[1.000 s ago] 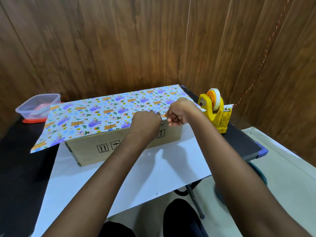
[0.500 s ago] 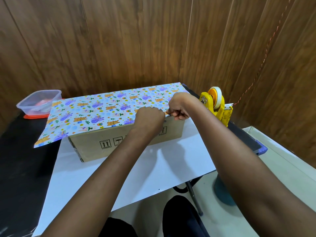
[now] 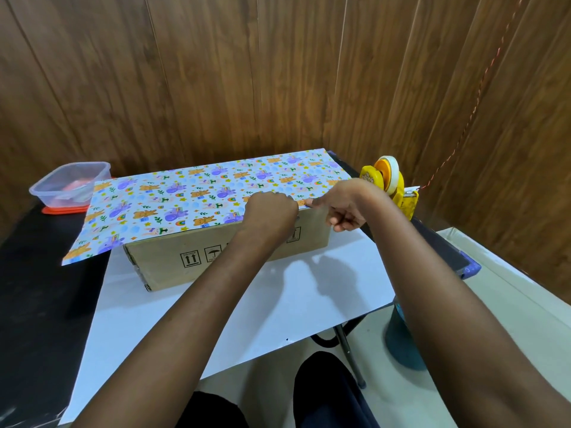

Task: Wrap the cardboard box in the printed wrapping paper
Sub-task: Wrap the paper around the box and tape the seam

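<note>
A long cardboard box (image 3: 216, 257) lies on the white underside of the wrapping paper (image 3: 262, 304). The printed side of the wrapping paper (image 3: 191, 199), with bears and rainbows, is folded over the box top. Its edge runs along the box's upper front edge. My left hand (image 3: 270, 211) is curled over that edge right of the middle and grips the paper against the box. My right hand (image 3: 343, 208) is just to the right. Its index finger is stretched out along the paper edge and touches it, with the other fingers curled under.
A yellow tape dispenser (image 3: 391, 183) stands right of the box on the black table (image 3: 37, 288). A clear plastic tub (image 3: 69, 183) on a red lid sits at the back left. Wood-panelled walls close in behind and to the right. The table's right edge is close to the dispenser.
My right hand has slid right along the paper edge and stretched out its index finger. My left hand has stayed curled on the edge. The camera has tilted slightly.
</note>
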